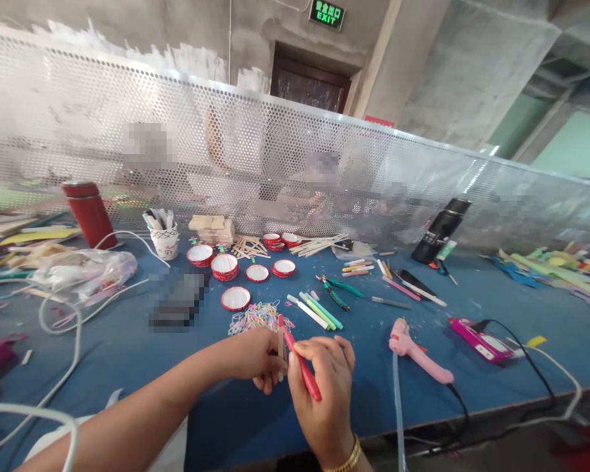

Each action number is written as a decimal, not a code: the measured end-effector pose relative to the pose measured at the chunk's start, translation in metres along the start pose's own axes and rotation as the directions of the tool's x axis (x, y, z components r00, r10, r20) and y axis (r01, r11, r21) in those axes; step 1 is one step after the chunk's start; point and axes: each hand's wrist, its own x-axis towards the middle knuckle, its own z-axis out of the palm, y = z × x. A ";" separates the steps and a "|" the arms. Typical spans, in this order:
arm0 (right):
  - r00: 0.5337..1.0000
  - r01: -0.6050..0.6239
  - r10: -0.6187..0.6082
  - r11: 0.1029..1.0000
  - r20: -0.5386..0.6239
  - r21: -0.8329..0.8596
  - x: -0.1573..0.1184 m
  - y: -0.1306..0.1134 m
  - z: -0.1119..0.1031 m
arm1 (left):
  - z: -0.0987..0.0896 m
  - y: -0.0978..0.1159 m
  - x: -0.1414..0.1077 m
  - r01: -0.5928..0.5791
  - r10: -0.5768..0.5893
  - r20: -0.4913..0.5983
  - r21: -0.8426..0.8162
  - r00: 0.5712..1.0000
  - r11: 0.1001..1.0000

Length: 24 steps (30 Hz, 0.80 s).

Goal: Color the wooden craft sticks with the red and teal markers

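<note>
My left hand (264, 359) pinches a narrow wooden craft stick (280, 347) upright near the front of the blue table; the top end of the stick is red. In my right hand (324, 387) is a red marker pen (303, 368), held slanted like a writing tool. Its tip is close beside the stick's upper part, and I cannot tell whether it touches. Just behind my left hand lies a heap of colourful rubber bands (255, 317). White and green markers (320, 311) lie side by side to the right of the heap.
Red-rimmed white caps (235, 299) stand behind the bands, with craft sticks (250, 246) further back. Green-handled pliers (334, 288) lie right of centre. A pink glue gun (415, 351) with a cord rests at right. A red flask (89, 215) and a black bottle (441, 231) stand along the perforated screen (255, 151).
</note>
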 end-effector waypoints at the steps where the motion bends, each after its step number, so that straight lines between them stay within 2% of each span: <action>1: 1.000 -0.006 0.006 1.000 -0.013 -0.004 0.000 0.000 0.000 | 0.000 0.000 0.000 0.000 0.000 -0.004 -0.002 1.000 1.000; 4: 1.000 -0.002 0.001 1.000 -0.031 -0.002 0.000 0.000 0.000 | 0.000 0.000 0.000 -0.005 0.005 -0.003 0.002 1.000 1.000; 10: 0.999 0.021 -0.022 1.000 0.027 0.020 0.000 0.000 0.000 | 0.000 -0.001 0.001 -0.014 0.014 0.001 0.020 1.000 1.000; 16: 1.000 0.000 0.000 1.000 -0.018 -0.006 -0.001 0.001 0.001 | 0.001 -0.001 0.001 0.004 -0.004 -0.013 0.003 1.000 1.000; 24: 0.999 0.024 -0.024 1.000 0.022 0.011 0.000 -0.001 0.000 | 0.000 -0.001 0.001 -0.003 0.003 -0.003 0.027 1.000 1.000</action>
